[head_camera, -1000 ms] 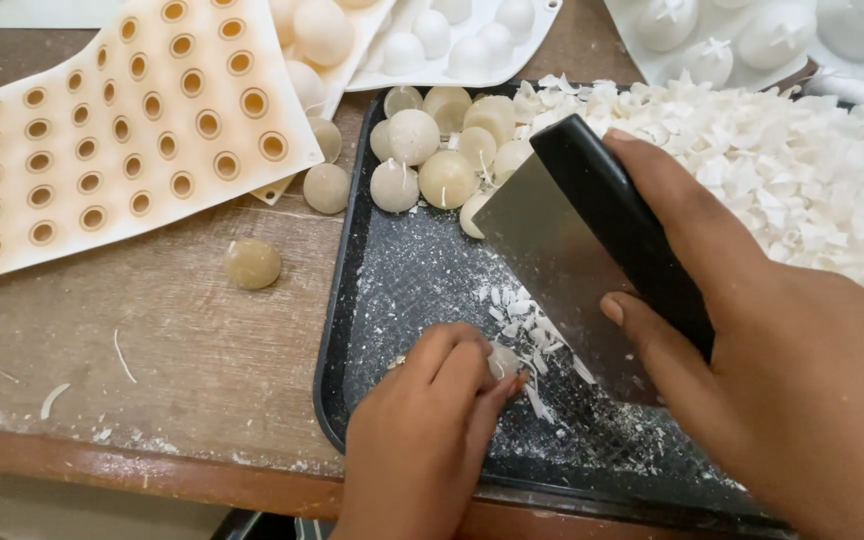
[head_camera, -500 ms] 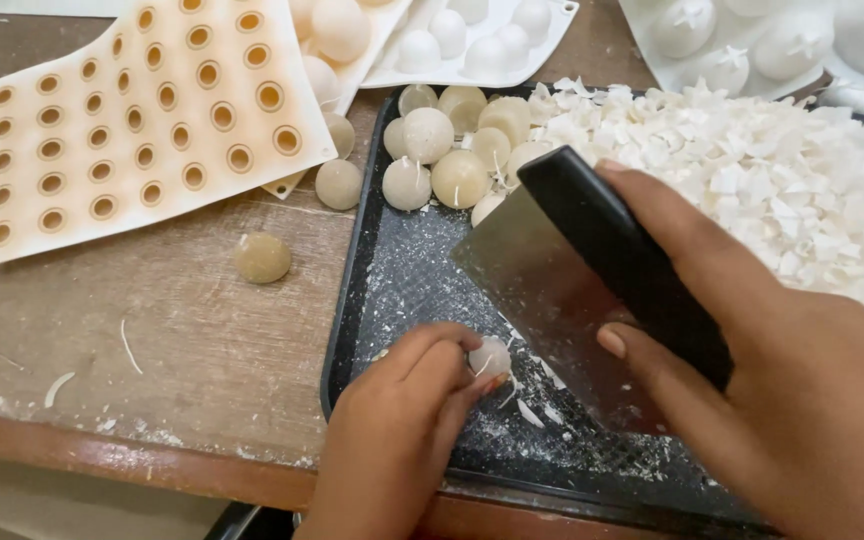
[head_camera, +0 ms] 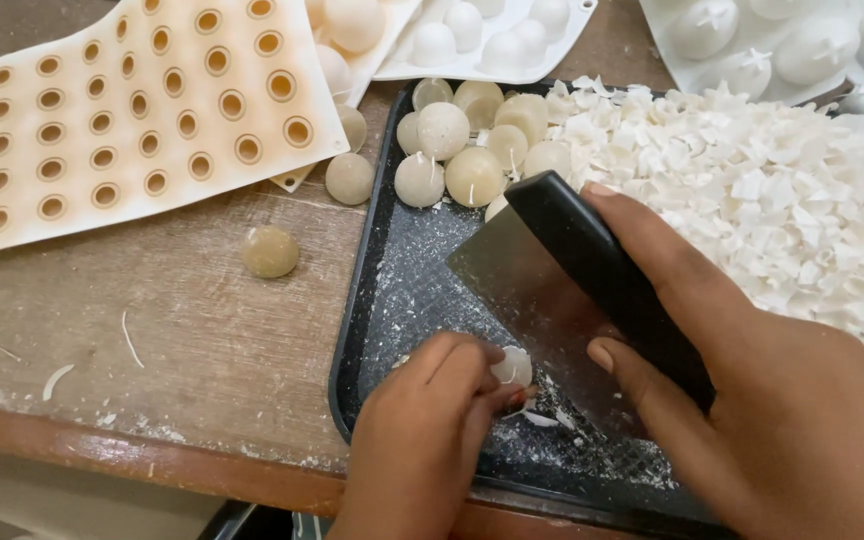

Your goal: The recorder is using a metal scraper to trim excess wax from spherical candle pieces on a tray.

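Note:
My left hand pinches a small white wax ball against the floor of a black tray near its front edge. My right hand grips the black handle of a metal bench scraper, whose blade stands tilted right beside the ball, its lower edge on the tray. White shavings lie around the ball. A cluster of beige wax balls sits at the tray's far left corner.
A big heap of white wax flakes fills the tray's right side. An orange-stained silicone mould sheet lies on the wooden table at left, with loose balls near it. White moulds with balls lie at the back.
The view has shifted slightly. My left hand has turned the small ball against the blade, and the scraper has edged a little towards me. More shavings lie by the ball.

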